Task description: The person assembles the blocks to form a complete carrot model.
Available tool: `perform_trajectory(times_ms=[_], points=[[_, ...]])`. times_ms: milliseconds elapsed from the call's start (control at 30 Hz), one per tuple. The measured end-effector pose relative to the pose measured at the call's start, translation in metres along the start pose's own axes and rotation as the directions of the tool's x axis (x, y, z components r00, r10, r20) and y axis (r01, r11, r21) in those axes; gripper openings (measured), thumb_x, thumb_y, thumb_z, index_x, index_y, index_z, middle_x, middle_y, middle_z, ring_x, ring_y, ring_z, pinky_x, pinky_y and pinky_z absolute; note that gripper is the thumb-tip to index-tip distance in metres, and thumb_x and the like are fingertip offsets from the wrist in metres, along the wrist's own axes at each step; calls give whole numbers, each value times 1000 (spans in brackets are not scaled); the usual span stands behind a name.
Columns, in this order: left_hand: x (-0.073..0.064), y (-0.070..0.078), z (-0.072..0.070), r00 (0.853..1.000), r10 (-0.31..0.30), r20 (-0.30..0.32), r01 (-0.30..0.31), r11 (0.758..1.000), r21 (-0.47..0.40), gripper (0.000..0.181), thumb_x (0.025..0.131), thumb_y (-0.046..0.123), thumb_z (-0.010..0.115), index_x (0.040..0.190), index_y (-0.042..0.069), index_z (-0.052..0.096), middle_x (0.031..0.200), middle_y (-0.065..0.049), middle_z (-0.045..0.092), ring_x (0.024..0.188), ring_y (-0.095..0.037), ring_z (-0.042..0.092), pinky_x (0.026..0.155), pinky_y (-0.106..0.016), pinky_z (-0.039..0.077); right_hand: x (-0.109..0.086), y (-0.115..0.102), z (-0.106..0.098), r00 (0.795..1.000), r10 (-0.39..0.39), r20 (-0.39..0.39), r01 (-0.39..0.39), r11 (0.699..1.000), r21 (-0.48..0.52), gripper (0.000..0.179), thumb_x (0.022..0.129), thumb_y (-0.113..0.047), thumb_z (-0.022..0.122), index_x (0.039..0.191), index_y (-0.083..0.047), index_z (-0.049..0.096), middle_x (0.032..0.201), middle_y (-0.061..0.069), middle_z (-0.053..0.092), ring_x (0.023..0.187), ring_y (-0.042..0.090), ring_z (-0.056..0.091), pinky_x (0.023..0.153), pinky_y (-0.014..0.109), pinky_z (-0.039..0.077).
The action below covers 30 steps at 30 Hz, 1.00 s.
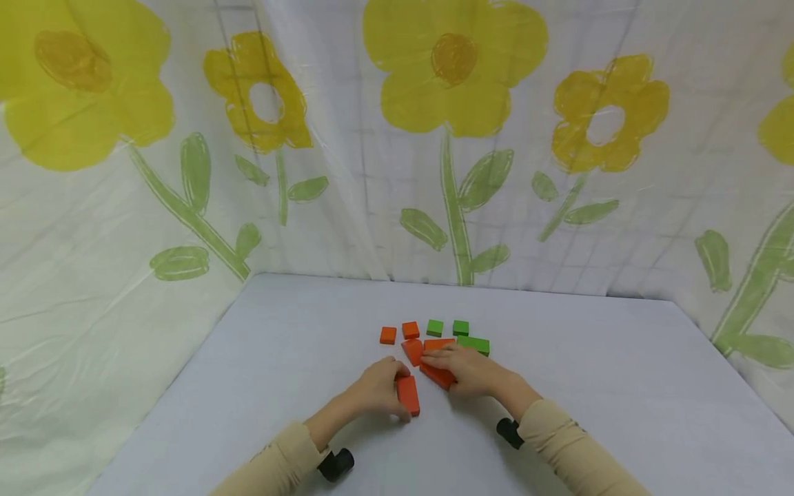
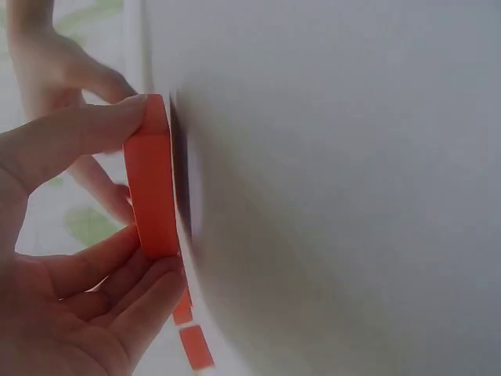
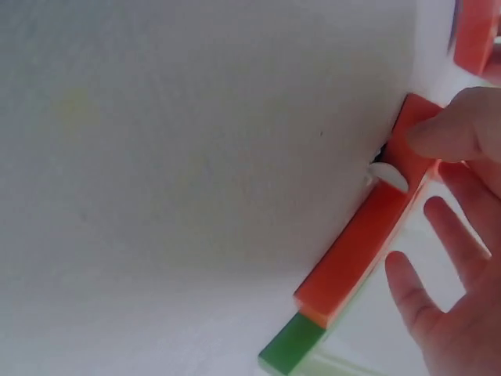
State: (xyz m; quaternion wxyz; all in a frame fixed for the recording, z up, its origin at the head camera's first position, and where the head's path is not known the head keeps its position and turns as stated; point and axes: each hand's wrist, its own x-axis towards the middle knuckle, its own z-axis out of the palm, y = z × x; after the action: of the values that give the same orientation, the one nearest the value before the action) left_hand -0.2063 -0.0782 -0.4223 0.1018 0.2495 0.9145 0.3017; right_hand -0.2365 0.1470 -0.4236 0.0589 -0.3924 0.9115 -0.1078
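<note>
My left hand (image 1: pixel 378 391) grips a red rectangular block (image 1: pixel 408 395) by its two ends. In the left wrist view, the thumb is on one end of this block (image 2: pixel 153 184) and the fingertips on the other. My right hand (image 1: pixel 471 372) pinches a second red block (image 1: pixel 437 375), its thumb on the near side and its index finger at the far side. Beyond it, an orange block (image 1: pixel 438 344) is partly covered by the right fingers. A red wedge-like block (image 1: pixel 412 351) lies to its left. A long green block (image 1: pixel 474 344) lies just behind the right hand.
Two small orange blocks (image 1: pixel 388 335) and two small green blocks (image 1: pixel 435 328) form a row farther back. The white tabletop (image 1: pixel 298 331) runs to a hanging cloth (image 1: pixel 347 227) printed with yellow flowers. A pale curved shape (image 3: pixel 389 176) shows beside the right thumb.
</note>
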Motion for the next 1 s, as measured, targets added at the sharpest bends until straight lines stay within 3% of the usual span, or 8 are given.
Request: perform_trajectory(times_ms=[267, 500, 700, 1000], points=[[-13, 10, 2, 999, 14, 51, -12, 999, -43, 56, 63, 18, 90, 109, 0, 64, 98, -1, 58, 90, -17, 55, 80, -31, 48, 2, -1, -2, 1000, -18, 10, 18, 1000, 14, 59, 75, 5, 71, 132, -2, 58, 134, 13, 56, 124, 30, 49, 100, 45, 43], [-13, 7, 7, 998, 16, 58, -15, 1000, -23, 55, 65, 21, 89, 111, 3, 64, 98, 2, 58, 88, -12, 52, 78, -27, 48, -5, -6, -8, 997, 77, -19, -72, 980, 185, 65, 76, -12, 81, 133, 2, 52, 125, 13, 54, 102, 23, 52, 86, 40, 51], [-9, 8, 8, 998, 43, 44, -43, 999, -17, 56, 66, 20, 88, 113, 2, 63, 100, 1, 58, 91, -13, 53, 80, -28, 48, -19, -12, -8, 994, 107, -36, -96, 969, 227, 54, 73, -20, 83, 118, -1, 59, 111, 3, 58, 93, 18, 53, 80, 34, 51], [-5, 10, 10, 996, 63, 61, -62, 998, -8, 58, 65, 17, 90, 113, 0, 63, 102, -2, 59, 94, -16, 55, 85, -30, 48, -38, -19, -9, 990, 140, -29, -129, 962, 239, 55, 71, -24, 85, 116, -4, 61, 111, 1, 60, 97, 19, 56, 88, 43, 50]])
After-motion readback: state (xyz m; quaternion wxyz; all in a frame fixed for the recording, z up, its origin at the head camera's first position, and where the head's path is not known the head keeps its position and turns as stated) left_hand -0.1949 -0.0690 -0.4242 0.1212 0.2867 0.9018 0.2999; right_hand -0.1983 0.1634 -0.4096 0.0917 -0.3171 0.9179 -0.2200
